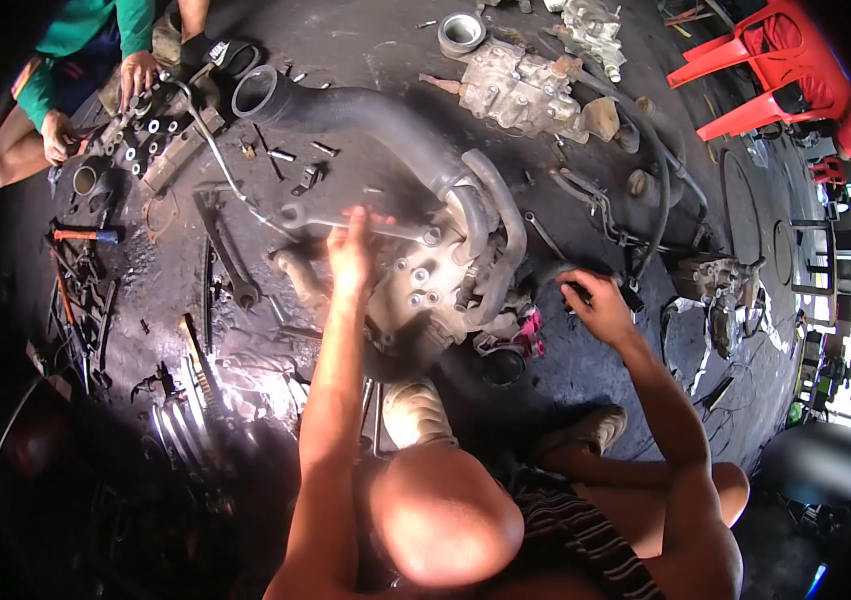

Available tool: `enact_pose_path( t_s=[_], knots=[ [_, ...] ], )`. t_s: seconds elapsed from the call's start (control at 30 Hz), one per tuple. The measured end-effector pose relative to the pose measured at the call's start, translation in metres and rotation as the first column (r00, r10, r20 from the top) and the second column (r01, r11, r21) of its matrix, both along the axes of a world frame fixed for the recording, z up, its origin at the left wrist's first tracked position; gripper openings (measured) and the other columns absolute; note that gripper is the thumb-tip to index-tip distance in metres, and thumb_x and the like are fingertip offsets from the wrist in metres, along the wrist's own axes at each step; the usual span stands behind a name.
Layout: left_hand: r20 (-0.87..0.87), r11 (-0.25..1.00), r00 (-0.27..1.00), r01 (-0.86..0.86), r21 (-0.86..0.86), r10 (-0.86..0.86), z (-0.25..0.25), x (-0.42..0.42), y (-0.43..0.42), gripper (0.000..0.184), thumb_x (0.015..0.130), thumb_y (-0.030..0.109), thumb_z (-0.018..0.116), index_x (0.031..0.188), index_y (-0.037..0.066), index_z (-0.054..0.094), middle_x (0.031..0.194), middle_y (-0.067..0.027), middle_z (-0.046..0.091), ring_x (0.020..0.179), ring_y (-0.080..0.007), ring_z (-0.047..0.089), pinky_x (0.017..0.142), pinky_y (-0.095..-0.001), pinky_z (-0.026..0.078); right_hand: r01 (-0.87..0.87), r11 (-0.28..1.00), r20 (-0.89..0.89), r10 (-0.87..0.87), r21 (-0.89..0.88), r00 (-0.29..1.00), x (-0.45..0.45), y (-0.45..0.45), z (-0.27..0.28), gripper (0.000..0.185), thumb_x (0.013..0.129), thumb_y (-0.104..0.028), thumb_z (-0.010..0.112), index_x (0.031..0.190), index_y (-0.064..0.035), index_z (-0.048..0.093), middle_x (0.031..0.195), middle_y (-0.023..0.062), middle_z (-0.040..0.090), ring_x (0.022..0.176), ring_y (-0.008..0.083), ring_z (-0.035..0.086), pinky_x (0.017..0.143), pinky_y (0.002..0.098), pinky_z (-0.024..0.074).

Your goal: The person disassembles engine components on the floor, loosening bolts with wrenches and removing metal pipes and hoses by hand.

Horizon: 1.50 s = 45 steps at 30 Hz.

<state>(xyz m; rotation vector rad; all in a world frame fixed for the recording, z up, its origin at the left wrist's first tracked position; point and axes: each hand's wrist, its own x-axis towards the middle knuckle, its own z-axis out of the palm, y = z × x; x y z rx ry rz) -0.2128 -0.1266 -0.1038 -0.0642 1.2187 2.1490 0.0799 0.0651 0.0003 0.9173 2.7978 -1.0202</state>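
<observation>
One long grey steel wrench [398, 230] is gripped in the left hand [350, 254], its right end at one pale cast-metal housing [396, 300]. Farther right, the right hand [598, 305] is curled; its grip I cannot tell. One wide black hose [371, 118] lies beyond both.

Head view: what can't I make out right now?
In the head view:
Left hand: fingertips blurred, so its grip on the long silver metal wrench is uncertain.
Right hand: its curled fingers and shadow hide whatever it may hold.
Pale grey metal housing: its own upper side hides its underside.
Co-worker in a green top: head cut off by the upper edge.
</observation>
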Motion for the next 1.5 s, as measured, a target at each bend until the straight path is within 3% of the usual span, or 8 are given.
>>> enact_pose_path(
  t_s=[0.37,0.63,0.67,0.8,0.87,0.93,1.07,1.5],
  knots=[
    [-0.015,0.99,1.0,0.008,-0.143,-0.01,0.006,0.008,0.001,0.028,0.094,0.031,0.055,0.108,0.007,0.053,0.095,-0.0083,0.064,0.096,-0.022,0.062,0.08,-0.0393,0.047,-0.042,0.952,-0.054,0.061,0.302,0.997,0.022,0.023,-0.013,0.015,0.087,-0.019,0.06,0.098,-0.0095,0.064,0.093,0.01,0.067,0.086,0.0291,0.065,0.076,0.039,0.0495],
    [0.149,0.986,0.988,0.015,0.168,-0.041,-0.008,0.014,-0.001,0.031,0.099,0.031,0.046,0.111,0.003,0.051,0.1,-0.0073,0.056,0.1,-0.0216,0.052,0.097,-0.0384,0.039,0.663,0.684,-0.314,-0.585,0.304,0.748,0.112,0.127,-0.028,0.016,0.078,-0.016,0.061,0.089,-0.0048,0.065,0.079,0.0185,0.066,0.076,0.036,0.065,0.067,0.0429,0.051],
    [0.164,0.979,0.984,0.03,0.2,-0.064,-0.009,0.014,-0.001,0.03,0.099,0.032,0.046,0.111,0.006,0.05,0.1,-0.0055,0.055,0.102,-0.0199,0.051,0.098,-0.0383,0.037,0.698,0.597,-0.293,-0.638,0.395,0.711,0.131,0.139,-0.041,0.016,0.082,-0.016,0.06,0.088,-0.0023,0.065,0.069,0.0143,0.066,0.061,0.0231,0.065,0.059,0.0352,0.0494],
    [0.118,0.973,0.99,0.05,0.226,-0.079,-0.011,0.016,-0.001,0.022,0.092,0.03,0.059,0.102,0.011,0.058,0.094,-0.0009,0.062,0.099,-0.0146,0.057,0.089,-0.0324,0.042,0.677,0.638,0.318,-0.77,0.367,0.554,0.203,0.141,-0.084,0.029,0.077,-0.029,0.06,0.091,-0.0053,0.068,0.091,0.0193,0.068,0.086,0.0381,0.066,0.073,0.0466,0.0531],
    [0.152,0.994,0.983,0.098,0.049,-0.104,-0.018,0.01,-0.004,0.051,0.09,0.038,0.058,0.128,0.008,0.042,0.124,-0.0106,0.049,0.118,-0.0249,0.045,0.101,-0.0412,0.033,0.24,0.896,0.658,-0.439,0.375,0.611,0.266,0.148,-0.158,0.031,0.078,-0.03,0.059,0.09,-0.0037,0.07,0.092,0.0154,0.07,0.087,0.0328,0.068,0.075,0.0482,0.0535],
    [0.158,0.982,0.976,0.163,-0.093,-0.147,-0.009,0.013,-0.004,0.081,0.089,0.048,0.055,0.15,0.011,0.015,0.152,-0.0141,0.022,0.136,-0.0305,0.027,0.11,-0.0538,0.018,0.217,0.97,0.814,-0.215,0.112,0.54,0.271,0.125,-0.152,0.027,0.08,-0.027,0.057,0.091,-0.0066,0.071,0.092,0.0132,0.07,0.086,0.03,0.068,0.073,0.0478,0.0535],
    [-0.02,0.999,1.0,0.016,-0.033,-0.017,-0.005,0.02,0.0,0.03,0.091,0.032,0.059,0.108,0.008,0.051,0.097,-0.0033,0.055,0.097,-0.0177,0.053,0.091,-0.0351,0.044,0.462,0.807,0.533,-0.591,0.369,0.605,0.258,0.067,-0.13,0.029,0.077,-0.029,0.061,0.098,-0.009,0.063,0.093,0.0169,0.068,0.09,0.0349,0.066,0.075,0.0484,0.0522],
    [-0.019,0.997,1.0,0.008,0.071,-0.007,-0.014,0.019,-0.001,0.025,0.089,0.031,0.063,0.1,0.012,0.051,0.093,-0.0016,0.055,0.093,-0.0157,0.052,0.091,-0.0371,0.038,0.393,0.801,0.546,-0.597,0.452,0.588,0.208,0.083,-0.107,0.034,0.08,-0.03,0.058,0.108,-0.0107,0.06,0.098,0.0167,0.067,0.096,0.0338,0.065,0.078,0.0464,0.0512]
  ],
)
